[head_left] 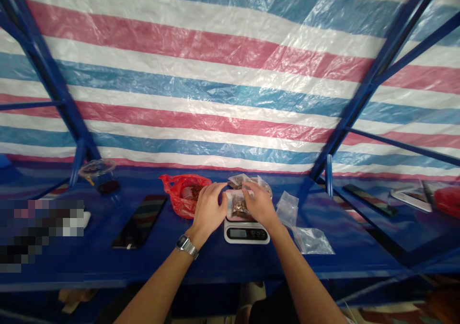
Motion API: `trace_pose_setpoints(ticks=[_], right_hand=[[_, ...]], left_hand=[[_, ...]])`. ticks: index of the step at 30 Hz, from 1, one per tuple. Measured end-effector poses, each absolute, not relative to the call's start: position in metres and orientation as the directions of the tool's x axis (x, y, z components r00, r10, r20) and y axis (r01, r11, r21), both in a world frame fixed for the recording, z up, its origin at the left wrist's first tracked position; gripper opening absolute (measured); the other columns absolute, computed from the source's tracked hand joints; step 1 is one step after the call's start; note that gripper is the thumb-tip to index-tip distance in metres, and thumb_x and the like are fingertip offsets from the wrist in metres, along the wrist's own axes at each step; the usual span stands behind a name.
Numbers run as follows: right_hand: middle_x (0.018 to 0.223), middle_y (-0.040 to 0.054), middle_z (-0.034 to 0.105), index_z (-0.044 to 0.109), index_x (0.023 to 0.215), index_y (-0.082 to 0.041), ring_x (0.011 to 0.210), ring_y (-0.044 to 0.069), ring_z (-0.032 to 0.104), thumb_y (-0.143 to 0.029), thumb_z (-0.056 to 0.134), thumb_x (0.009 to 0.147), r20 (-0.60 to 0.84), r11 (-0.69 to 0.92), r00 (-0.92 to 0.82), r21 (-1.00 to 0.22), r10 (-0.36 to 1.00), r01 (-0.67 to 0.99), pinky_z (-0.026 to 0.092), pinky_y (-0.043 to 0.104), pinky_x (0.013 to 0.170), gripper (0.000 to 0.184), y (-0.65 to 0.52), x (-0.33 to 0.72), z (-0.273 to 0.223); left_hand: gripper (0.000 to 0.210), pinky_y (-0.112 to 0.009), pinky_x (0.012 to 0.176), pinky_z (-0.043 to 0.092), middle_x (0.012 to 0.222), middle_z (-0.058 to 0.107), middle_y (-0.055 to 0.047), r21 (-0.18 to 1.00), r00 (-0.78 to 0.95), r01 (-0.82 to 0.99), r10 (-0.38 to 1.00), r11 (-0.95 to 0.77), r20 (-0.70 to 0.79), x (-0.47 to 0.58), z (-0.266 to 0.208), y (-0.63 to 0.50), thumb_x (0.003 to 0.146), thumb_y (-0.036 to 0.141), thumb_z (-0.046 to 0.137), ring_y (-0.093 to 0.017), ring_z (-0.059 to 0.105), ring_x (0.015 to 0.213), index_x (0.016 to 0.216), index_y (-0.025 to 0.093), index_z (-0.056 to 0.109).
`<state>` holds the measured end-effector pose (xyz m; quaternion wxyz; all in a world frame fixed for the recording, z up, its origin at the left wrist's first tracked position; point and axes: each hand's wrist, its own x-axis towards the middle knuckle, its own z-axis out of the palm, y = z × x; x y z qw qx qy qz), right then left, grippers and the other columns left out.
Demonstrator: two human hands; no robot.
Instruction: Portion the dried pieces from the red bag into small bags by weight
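A small clear bag of brown bits (240,206) lies on the platform of a white digital scale (230,237). The scale's display is lit, but its digits are too small to read. My left hand (211,208), with a metal watch at the wrist, hovers at the scale's left edge, thumb apart from the fingers and nothing in it. On the other side, my right hand (261,208) is beside the small bag with its fingers stretched out; whether they touch it I cannot tell. Left of the scale, a red plastic bag (176,200) holds reddish-brown bits and a small clear cup, partly behind my left hand.
More filled clear bags (237,180) lie behind the scale. Flat clear bags (312,240) are to its right. A black phone (140,222) and a clear plastic container (104,180) stand left. Blue metal posts (354,103) rise before a striped sheet.
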<state>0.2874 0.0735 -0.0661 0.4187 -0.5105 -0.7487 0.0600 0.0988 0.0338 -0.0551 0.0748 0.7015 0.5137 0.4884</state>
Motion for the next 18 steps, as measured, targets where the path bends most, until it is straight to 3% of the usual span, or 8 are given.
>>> trace_pose_setpoints(ticks=[5,10,13,18], right_hand=[[0.111,0.0101,0.078,0.076,0.111,-0.023,0.111,0.030,0.069,-0.020,0.055,0.091,0.487,0.391,-0.133,-0.477,0.863,0.787,0.043,0.051,0.108,0.029,0.071,0.281,-0.066],[0.103,0.0059,0.078,0.077,0.106,-0.025,0.108,0.029,0.069,-0.010,0.055,0.084,0.473,0.420,-0.148,-0.546,0.869,0.725,0.044,0.051,0.106,0.034,0.066,0.278,-0.054],[0.104,0.0068,0.077,0.075,0.106,-0.022,0.099,0.025,0.071,-0.013,0.054,0.083,0.490,0.494,-0.171,-0.665,0.855,0.560,0.051,0.044,0.098,0.033,0.066,0.275,-0.047],[0.093,0.0037,0.073,0.073,0.108,-0.022,0.085,0.020,0.071,-0.027,0.062,0.083,0.491,0.518,-0.168,-0.827,0.855,0.219,0.056,0.035,0.082,0.028,0.062,0.266,-0.037]], left_hand=[[0.027,-0.047,0.107,0.050,0.111,0.073,-0.009,0.548,0.027,0.712,0.797,-0.439,0.603,0.098,-0.055,0.032,0.093,0.014,0.051,-0.028,0.066,0.111,0.105,0.024,0.073],[0.026,-0.046,0.115,0.045,0.123,0.064,-0.011,0.602,-0.075,0.674,0.772,-0.427,0.631,0.101,-0.048,0.025,0.093,0.017,0.053,-0.028,0.060,0.124,0.111,0.023,0.072],[0.026,-0.047,0.115,0.044,0.124,0.067,-0.012,0.685,-0.111,0.592,0.800,-0.424,0.590,0.106,-0.046,0.025,0.094,0.022,0.055,-0.028,0.060,0.125,0.116,0.022,0.069],[0.030,-0.042,0.096,0.054,0.108,0.076,-0.013,0.913,-0.213,0.298,0.913,-0.278,0.347,0.115,-0.048,0.032,0.095,0.037,0.056,-0.027,0.072,0.099,0.113,0.017,0.070]])
